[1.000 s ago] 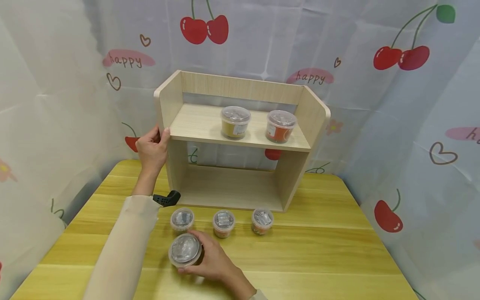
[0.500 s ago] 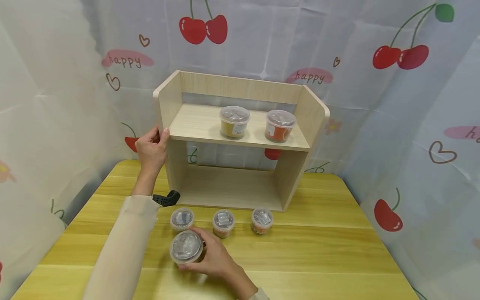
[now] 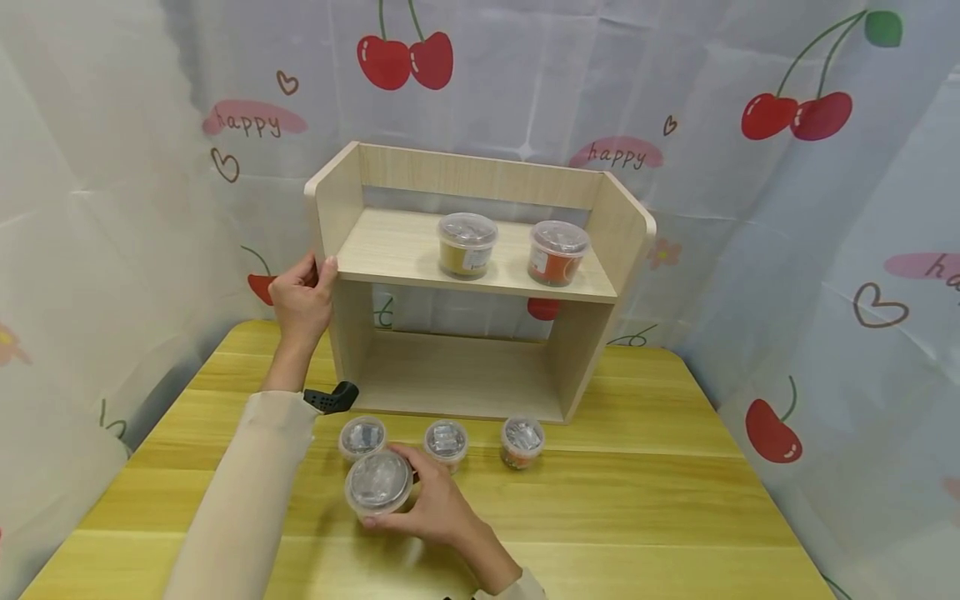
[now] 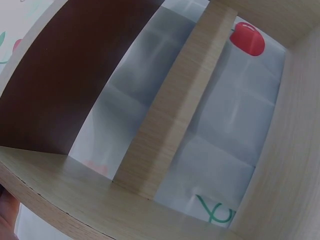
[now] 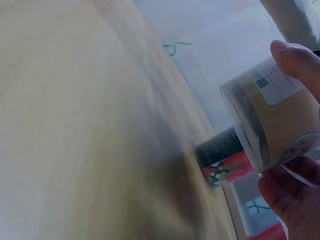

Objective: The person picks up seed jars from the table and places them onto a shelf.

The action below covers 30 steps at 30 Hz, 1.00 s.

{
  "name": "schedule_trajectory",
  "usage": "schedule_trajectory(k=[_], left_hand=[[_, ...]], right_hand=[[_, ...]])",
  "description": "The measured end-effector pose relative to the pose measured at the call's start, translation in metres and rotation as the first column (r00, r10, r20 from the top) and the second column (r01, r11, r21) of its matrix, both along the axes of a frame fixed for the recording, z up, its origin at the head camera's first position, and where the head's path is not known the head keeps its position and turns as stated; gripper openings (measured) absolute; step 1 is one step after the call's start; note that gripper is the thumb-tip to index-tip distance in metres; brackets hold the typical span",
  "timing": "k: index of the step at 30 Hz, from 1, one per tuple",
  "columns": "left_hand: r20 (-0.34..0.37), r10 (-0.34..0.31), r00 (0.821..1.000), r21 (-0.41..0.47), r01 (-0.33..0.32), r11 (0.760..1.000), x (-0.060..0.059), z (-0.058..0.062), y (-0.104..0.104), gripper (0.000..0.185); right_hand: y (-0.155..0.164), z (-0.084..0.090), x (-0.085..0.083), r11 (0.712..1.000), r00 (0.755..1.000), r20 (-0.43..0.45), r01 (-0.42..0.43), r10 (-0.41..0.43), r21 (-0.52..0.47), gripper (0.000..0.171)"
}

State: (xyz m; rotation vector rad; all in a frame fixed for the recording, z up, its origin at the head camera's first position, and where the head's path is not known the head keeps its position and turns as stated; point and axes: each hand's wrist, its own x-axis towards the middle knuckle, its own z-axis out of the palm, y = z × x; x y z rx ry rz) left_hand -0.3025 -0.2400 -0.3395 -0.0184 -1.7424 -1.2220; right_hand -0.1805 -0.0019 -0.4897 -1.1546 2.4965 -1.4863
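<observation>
At the left of the two-tier wooden shelf, my left hand grips the side panel, its thumb at the middle board's front edge. The left wrist view shows mainly the shelf's inside, with a bit of hand at the lower left corner. My right hand holds a round clear-lidded tub between thumb and fingers. The right wrist view shows the tub raised off the table, its label brownish with a white panel. Behind it stands a smaller lidded tub with a red and dark wrap.
Two more small lidded tubs, a middle one and a right one, stand before the shelf. On the upper board are a yellow tub and an orange tub. Cherry-print cloth surrounds the wooden table.
My right hand has moved slightly forward and to the right with the tub, which now overlaps the small left tub more in the head view. The left hand stays on the shelf.
</observation>
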Motion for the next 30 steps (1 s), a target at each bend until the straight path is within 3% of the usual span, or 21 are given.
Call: schedule_trajectory(k=[17,24,30], left_hand=[[-0.013,0.000,1.000,-0.006,0.000,1.000,-0.001,-0.001,0.000,0.035],[-0.021,-0.006,1.000,-0.005,0.005,1.000,-0.001,-0.001,0.000,0.035],[-0.019,0.001,1.000,0.002,-0.001,1.000,-0.001,-0.001,0.001,0.035]], right_hand=[[0.004,0.015,-0.008,0.998,0.999,-0.051,0.011,-0.015,-0.070,0.086],[0.005,0.020,-0.008,0.986,0.999,-0.018,0.037,-0.040,-0.163,0.083],[0.006,0.026,-0.009,0.983,0.999,0.005,0.036,-0.036,-0.183,0.083]])
